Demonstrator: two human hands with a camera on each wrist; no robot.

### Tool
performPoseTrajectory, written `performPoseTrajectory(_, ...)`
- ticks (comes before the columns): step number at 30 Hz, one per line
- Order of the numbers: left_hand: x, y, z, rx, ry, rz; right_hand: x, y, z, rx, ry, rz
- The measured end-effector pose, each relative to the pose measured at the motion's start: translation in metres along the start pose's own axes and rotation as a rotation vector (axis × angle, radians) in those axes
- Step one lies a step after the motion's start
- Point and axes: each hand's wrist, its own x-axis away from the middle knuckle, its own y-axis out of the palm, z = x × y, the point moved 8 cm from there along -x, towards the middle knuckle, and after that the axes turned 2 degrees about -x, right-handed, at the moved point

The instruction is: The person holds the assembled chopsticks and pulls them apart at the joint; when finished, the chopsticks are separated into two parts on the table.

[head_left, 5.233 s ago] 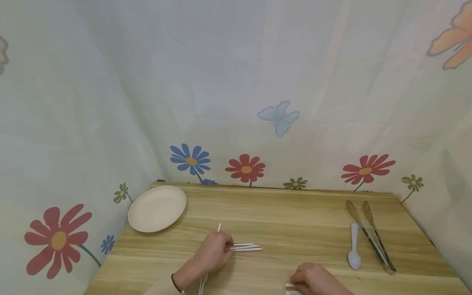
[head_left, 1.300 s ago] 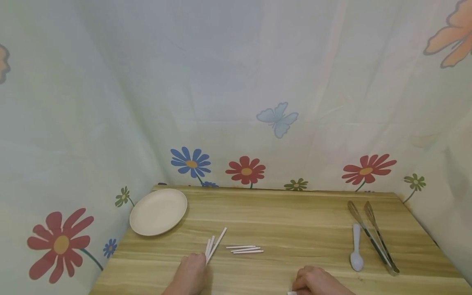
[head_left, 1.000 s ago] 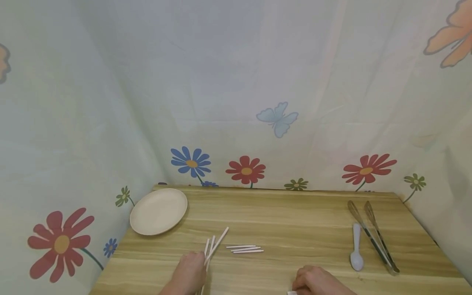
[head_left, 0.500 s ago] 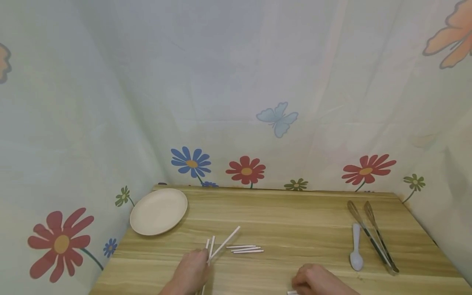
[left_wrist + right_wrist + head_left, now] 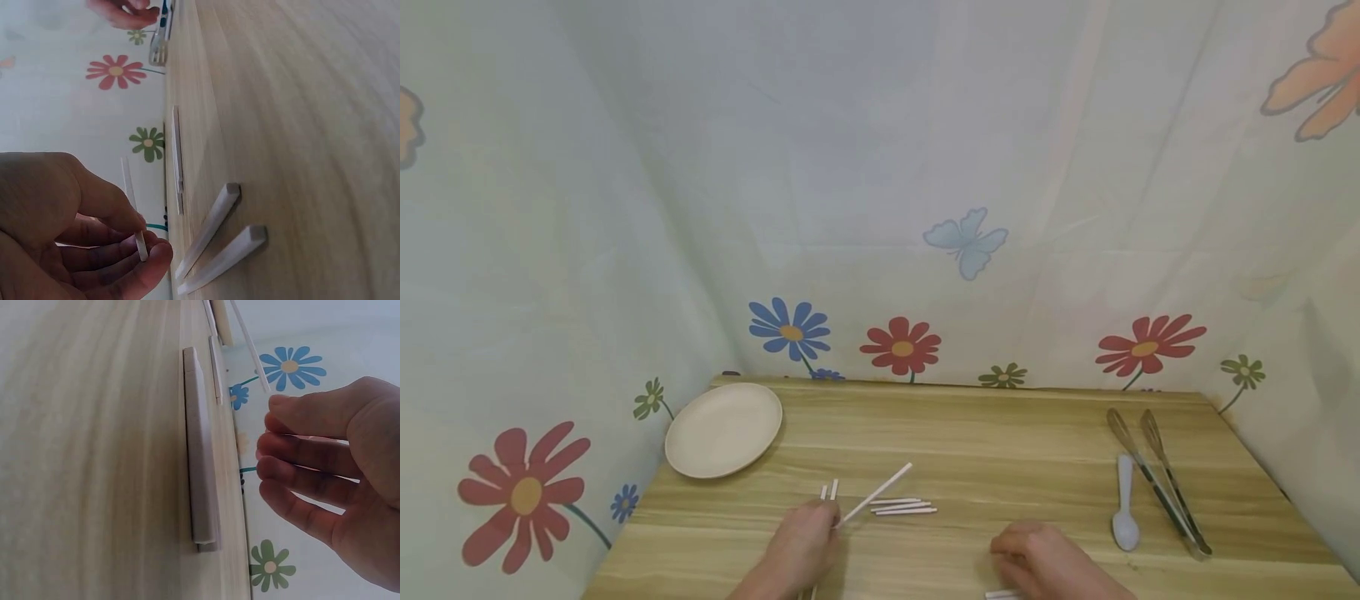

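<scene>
My left hand [image 5: 801, 542] pinches one end of a thin white stick [image 5: 876, 494] between thumb and fingers. The stick points up and to the right, and its far part overlaps a small group of short white sticks [image 5: 904, 510] in the head view. Two more sticks [image 5: 209, 228] lie on the table just beside this hand, partly hidden behind it in the head view. My right hand [image 5: 1048, 562] hovers with loosely bent fingers and nothing in them. White sticks [image 5: 201, 456] lie close together on the table beside it, mostly cut off in the head view.
A round cream plate [image 5: 724, 432] stands at the table's back left corner. On the right lie a pale spoon [image 5: 1124, 504] and metal tongs [image 5: 1165, 487]. A flowered curtain [image 5: 850, 167] closes off the table's back and sides.
The held stick has swung over to the right as my left hand moved slightly right, apart from the other two sticks. My right hand has loosened and come up off its sticks.
</scene>
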Motion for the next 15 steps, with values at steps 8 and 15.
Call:
performPoseTrajectory(8,-0.003,0.000,0.007,-0.003,0.049,0.027,-0.006,-0.011,-0.011,0.180,-0.086,0.151)
performPoseTrajectory(15,-0.009,-0.002,0.019,-0.035,0.109,0.068,-0.013,-0.016,-0.014,0.225,-0.057,0.181)
